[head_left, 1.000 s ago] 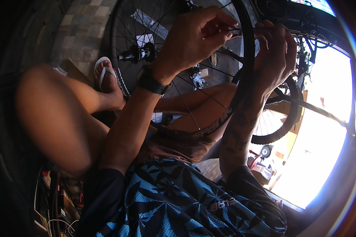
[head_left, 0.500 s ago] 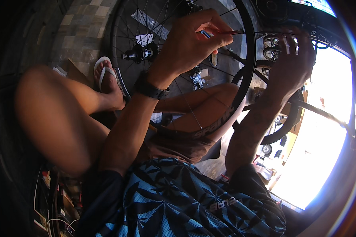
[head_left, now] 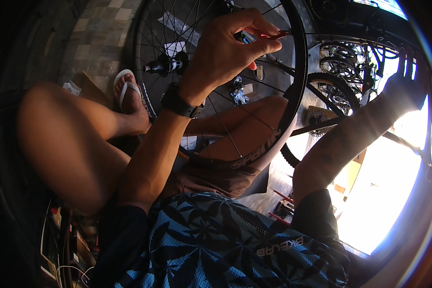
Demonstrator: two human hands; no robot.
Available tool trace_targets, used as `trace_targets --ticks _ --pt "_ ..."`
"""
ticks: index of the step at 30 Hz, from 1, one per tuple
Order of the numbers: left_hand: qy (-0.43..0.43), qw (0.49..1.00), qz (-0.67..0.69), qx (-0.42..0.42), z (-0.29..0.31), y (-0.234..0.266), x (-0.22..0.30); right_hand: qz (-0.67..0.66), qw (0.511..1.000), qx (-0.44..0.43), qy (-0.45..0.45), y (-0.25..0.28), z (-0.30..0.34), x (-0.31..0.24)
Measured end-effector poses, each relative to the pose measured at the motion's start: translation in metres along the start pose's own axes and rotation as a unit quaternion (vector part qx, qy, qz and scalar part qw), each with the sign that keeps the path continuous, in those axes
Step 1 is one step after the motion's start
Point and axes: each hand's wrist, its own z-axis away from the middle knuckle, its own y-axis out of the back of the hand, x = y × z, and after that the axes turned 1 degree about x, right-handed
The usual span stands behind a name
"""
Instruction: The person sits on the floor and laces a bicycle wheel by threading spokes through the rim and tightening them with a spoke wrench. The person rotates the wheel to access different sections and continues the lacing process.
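Right hand (head_left: 403, 89) has left the rim (head_left: 300, 72) and now reaches out right, fingers spread, holding nothing. Left hand (head_left: 225, 50) fingers still pinch the small red-tipped tool (head_left: 272, 35) at the spokes; wheel rests on my lap, unsupported right side.

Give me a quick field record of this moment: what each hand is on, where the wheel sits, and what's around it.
left hand: raised at the rim, fingers pinching a small red-tipped tool
right hand: stretched out to the right against bright light, apart from the wheel; cannot tell if it grips anything
bicycle wheel: black rim, spoked, upright across the person's lap
hub: visible through the spokes
wristwatch: dark, on the left wrist
sandal: white, on the foot beside the wheel
floor: tiled
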Motion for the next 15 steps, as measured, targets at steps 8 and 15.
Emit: trace_targets --ticks 8,15 --pt "0.094 0.981 0.144 -0.093 -0.011 0.013 0.005 -0.163 0.982 -0.030 -0.094 0.025 -0.025 0.004" --pt "0.254 0.909 0.283 -0.173 -0.027 0.033 0.014 -0.783 0.528 -0.051 -0.325 -0.009 -0.031 -0.016"
